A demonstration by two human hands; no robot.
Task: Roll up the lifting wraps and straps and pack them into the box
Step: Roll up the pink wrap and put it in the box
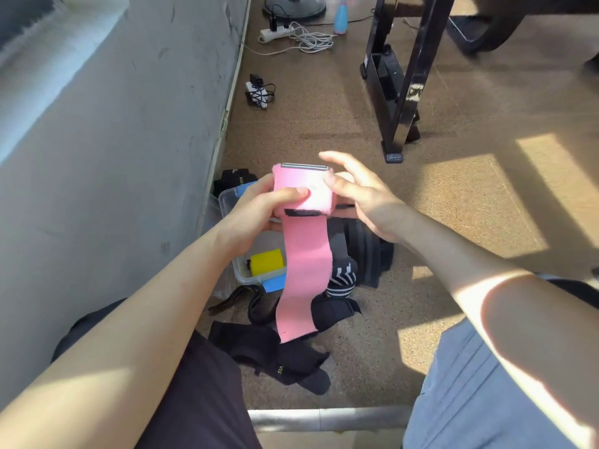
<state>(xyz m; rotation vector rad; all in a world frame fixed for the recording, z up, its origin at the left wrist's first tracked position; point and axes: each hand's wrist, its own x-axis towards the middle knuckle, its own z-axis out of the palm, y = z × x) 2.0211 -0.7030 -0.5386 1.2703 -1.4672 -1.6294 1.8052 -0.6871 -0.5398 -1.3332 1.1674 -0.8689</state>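
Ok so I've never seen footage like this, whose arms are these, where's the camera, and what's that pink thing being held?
There is no machine here. One camera sits on a person's head and looks forward and down, so the two arms coming in from the bottom are that person's own. The left hand grips a partly rolled pink wrap, thumb on top, and the wrap's loose tail hangs down below the roll. The right hand is at the roll's other end with fingers spread, not gripping. Underneath, on the speckled floor, stands a clear plastic box with a yellow roll inside it. Black straps lie on the floor beside the box.
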